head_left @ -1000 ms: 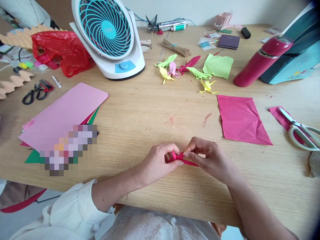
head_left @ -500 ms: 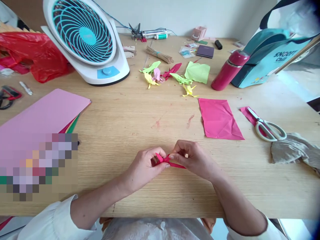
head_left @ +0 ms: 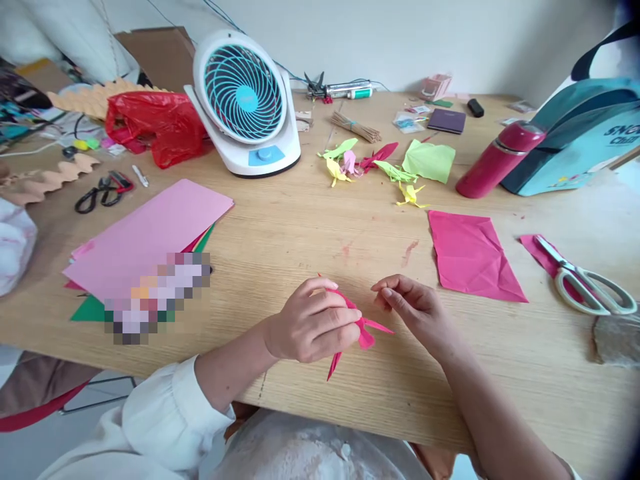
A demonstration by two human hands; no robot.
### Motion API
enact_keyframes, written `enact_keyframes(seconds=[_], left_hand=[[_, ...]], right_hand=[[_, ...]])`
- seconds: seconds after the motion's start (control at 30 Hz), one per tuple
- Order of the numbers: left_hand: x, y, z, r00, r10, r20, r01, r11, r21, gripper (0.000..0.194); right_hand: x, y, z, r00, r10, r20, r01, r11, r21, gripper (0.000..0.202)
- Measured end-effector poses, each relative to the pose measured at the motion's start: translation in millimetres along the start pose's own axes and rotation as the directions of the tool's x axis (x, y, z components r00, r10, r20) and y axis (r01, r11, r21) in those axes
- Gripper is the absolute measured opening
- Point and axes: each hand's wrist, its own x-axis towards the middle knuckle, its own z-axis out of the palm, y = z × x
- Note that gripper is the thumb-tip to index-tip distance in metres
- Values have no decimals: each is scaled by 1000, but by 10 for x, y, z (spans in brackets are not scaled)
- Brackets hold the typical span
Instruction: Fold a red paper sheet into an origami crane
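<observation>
A folded pink-red paper figure (head_left: 367, 339) with several pointed ends is in my left hand (head_left: 313, 323), just above the table near its front edge. The fingers of that hand lie over the figure and hide its middle and part of its left side. Thin points stick out to the right and downward. My right hand (head_left: 413, 310) is just right of the figure and apart from it. Its fingers are loosely bent, the thumb is close to the index finger, and no object shows between them.
A creased pink paper sheet (head_left: 473, 257) and scissors (head_left: 585, 277) lie to the right. Folded paper figures (head_left: 410, 195) sit farther back, near a red bottle (head_left: 500, 160). A fan (head_left: 245, 100) stands at the back left, behind a stack of coloured paper (head_left: 160, 227).
My right hand has let go of the folded paper and moved off to its right. My left hand has turned over the figure, which shows more of its points. The view has swung left.
</observation>
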Motion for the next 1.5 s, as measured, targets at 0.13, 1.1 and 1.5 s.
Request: enact_keyframes(seconds=[0.13,1.1,1.5], left_hand=[[-2,16,-33,997,81,12,-82,994,71,23],[94,26,247,480,-765,430,694,31,-720,25],[127,-89,187,382,-809,446,579,-166,-798,30]], right_hand=[[-45,54,84,998,-17,62,20,999,-50,31],[-35,196,418,992,-120,31,123,987,-103,35],[-66,76,405,956,-132,260,190,959,-210,28]])
